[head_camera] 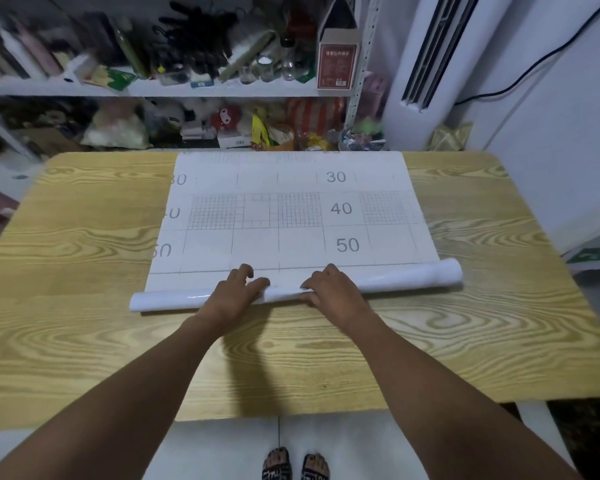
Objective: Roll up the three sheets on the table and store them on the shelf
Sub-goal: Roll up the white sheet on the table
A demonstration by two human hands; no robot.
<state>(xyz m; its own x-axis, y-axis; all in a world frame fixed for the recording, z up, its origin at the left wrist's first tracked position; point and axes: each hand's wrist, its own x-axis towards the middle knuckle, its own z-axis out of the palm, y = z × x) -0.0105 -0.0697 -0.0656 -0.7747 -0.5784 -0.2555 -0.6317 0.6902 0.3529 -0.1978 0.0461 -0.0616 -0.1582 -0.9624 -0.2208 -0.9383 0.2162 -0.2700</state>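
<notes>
On the wooden table (pixel 84 341) the gridded sheet (pixel 291 209) lies flat with its near edge rolled up, the left grip (pixel 238 289) pressing spread fingers onto the roll and the right grip (pixel 329 289) pinching it.

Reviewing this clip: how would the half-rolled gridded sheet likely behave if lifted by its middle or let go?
Probably floppy: the rolled part of the sheet dents where the right hand grips it, so its ends would sag. The glossy outer face looks slippery. Released, it may unroll, being loosely wound.
</notes>
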